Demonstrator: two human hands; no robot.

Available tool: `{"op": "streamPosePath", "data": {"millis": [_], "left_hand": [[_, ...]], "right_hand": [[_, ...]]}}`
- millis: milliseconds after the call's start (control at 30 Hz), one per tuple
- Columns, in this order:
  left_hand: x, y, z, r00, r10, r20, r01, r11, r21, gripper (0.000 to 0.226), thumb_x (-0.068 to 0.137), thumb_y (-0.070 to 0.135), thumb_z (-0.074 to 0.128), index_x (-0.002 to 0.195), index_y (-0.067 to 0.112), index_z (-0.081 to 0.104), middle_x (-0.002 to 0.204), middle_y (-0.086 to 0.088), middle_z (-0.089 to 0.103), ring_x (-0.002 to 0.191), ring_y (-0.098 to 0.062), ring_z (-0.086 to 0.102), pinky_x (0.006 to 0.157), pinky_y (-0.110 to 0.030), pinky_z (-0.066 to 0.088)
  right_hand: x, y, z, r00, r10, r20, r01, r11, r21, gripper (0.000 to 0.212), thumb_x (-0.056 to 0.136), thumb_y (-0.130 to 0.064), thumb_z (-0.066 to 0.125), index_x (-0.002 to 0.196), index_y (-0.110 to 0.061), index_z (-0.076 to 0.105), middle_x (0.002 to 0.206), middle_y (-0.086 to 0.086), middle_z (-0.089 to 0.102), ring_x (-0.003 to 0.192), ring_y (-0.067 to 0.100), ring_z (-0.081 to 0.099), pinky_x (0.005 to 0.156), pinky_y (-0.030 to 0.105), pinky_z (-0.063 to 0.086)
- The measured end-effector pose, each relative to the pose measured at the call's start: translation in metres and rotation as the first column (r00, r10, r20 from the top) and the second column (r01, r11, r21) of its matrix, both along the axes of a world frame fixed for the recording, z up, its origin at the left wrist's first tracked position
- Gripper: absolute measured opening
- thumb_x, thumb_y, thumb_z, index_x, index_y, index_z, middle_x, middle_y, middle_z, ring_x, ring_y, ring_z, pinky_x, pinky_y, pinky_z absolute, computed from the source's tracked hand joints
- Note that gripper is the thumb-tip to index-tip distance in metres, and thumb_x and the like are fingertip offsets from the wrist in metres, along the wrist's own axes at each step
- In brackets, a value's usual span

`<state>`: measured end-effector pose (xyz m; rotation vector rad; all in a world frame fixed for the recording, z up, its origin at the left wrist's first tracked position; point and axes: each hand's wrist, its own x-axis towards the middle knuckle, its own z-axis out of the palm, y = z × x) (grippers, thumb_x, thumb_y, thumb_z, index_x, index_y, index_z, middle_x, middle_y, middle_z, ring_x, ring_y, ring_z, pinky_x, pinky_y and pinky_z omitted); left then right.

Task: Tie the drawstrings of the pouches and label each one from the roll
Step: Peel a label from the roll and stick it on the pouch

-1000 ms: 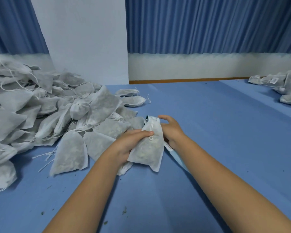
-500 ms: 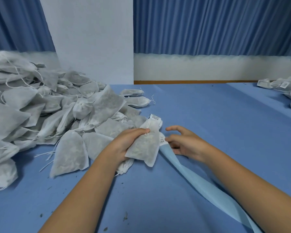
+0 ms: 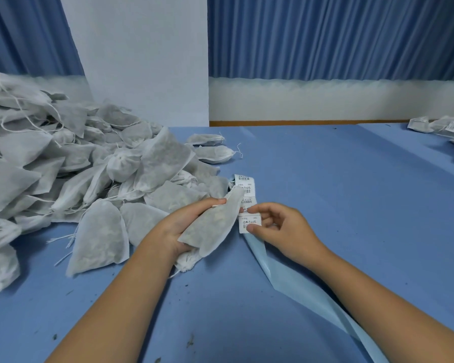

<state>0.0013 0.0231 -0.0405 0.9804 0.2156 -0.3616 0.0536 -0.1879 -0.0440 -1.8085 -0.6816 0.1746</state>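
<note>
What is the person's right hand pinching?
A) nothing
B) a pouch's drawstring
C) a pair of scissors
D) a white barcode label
D: the right hand pinches a white barcode label between finger and thumb, while the left hand holds the pouch.

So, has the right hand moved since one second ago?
Yes. The right hand left the held pouch and shifted right, away from the pile of pouches, and now pinches a label.
</note>
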Motion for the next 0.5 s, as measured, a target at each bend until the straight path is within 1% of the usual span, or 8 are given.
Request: {"op": "streamPosePath", "data": {"millis": [67,100,167,233,300,333,400,500], "left_hand": [[0.0019,0.0020,-0.0029,1.000,-0.029,0.005,0.030,0.999,-0.030,0.060,0.079,0.024,0.077,0.132,0.000,0.060,0.090,-0.009,0.071,0.069,-0.017,0.069,0.057,-0.023,0.053],[0.0027,0.0025,-0.0039,0.999,-0.049,0.007,0.049,0.998,-0.039,0.060,0.079,0.024,0.078,0.131,-0.001,0.060,0.091,-0.010,0.071,0.069,-0.016,0.068,0.057,-0.023,0.053],[0.0039,0.0032,-0.0053,0.997,-0.073,0.013,0.073,0.997,-0.034,0.055,0.080,0.024,0.077,0.127,0.000,0.063,0.086,-0.009,0.071,0.065,-0.016,0.066,0.055,-0.024,0.052],[0.0048,0.0027,-0.0062,0.998,-0.061,0.011,0.061,0.997,-0.045,0.043,0.077,0.021,0.079,0.116,0.004,0.070,0.085,-0.007,0.069,0.064,-0.016,0.065,0.053,-0.025,0.051],[0.0046,0.0012,-0.0047,0.999,-0.038,0.011,0.038,0.998,-0.050,0.031,0.076,0.018,0.079,0.105,0.007,0.073,0.088,-0.007,0.068,0.063,-0.016,0.064,0.051,-0.027,0.050],[0.0040,0.0003,-0.0036,0.999,-0.031,0.010,0.031,0.998,-0.051,0.029,0.076,0.017,0.078,0.103,0.007,0.073,0.087,-0.007,0.067,0.063,-0.016,0.064,0.050,-0.027,0.050],[0.0028,-0.0015,-0.0015,1.000,-0.019,-0.001,0.019,0.998,-0.059,0.034,0.074,0.016,0.079,0.105,0.006,0.070,0.084,-0.006,0.065,0.063,-0.016,0.063,0.051,-0.027,0.050],[0.0019,-0.0033,0.0013,1.000,0.002,-0.023,-0.004,0.997,-0.083,0.052,0.072,0.016,0.079,0.120,0.006,0.061,0.093,-0.006,0.062,0.065,-0.015,0.064,0.055,-0.027,0.051]], "right_hand": [[0.0008,0.0004,-0.0018,1.000,0.005,-0.016,-0.004,1.000,0.021,0.032,0.079,0.000,0.075,0.100,-0.023,0.067,0.086,-0.002,0.071,0.070,0.009,0.062,0.075,0.020,0.053],[0.0010,0.0005,-0.0026,1.000,0.000,-0.011,0.001,1.000,0.025,0.033,0.079,0.001,0.075,0.100,-0.023,0.066,0.089,0.003,0.071,0.070,0.009,0.062,0.076,0.021,0.053],[0.0013,-0.0005,-0.0034,1.000,-0.021,0.024,0.020,1.000,0.020,0.033,0.078,0.000,0.076,0.096,-0.027,0.067,0.085,0.001,0.070,0.066,0.004,0.060,0.072,0.017,0.050],[0.0024,-0.0025,-0.0040,0.993,-0.053,0.103,0.052,0.999,0.006,0.031,0.078,-0.003,0.078,0.092,-0.030,0.070,0.079,-0.005,0.067,0.063,0.000,0.056,0.068,0.012,0.046],[0.0033,-0.0044,-0.0048,0.974,-0.073,0.215,0.073,0.997,0.008,0.029,0.077,-0.004,0.079,0.094,-0.026,0.073,0.077,-0.006,0.060,0.062,0.002,0.053,0.066,0.011,0.043],[0.0034,-0.0050,-0.0054,0.962,-0.075,0.262,0.074,0.997,0.013,0.028,0.077,-0.004,0.079,0.096,-0.024,0.074,0.077,-0.004,0.058,0.064,0.004,0.053,0.066,0.012,0.044],[0.0030,-0.0053,-0.0061,0.945,-0.070,0.320,0.068,0.998,0.017,0.027,0.077,-0.004,0.079,0.096,-0.023,0.075,0.079,-0.002,0.058,0.067,0.008,0.055,0.067,0.015,0.046],[0.0023,-0.0056,-0.0053,0.930,-0.078,0.360,0.075,0.997,0.021,0.026,0.078,-0.006,0.078,0.097,-0.023,0.076,0.083,-0.005,0.059,0.068,0.010,0.057,0.067,0.015,0.046]]}}
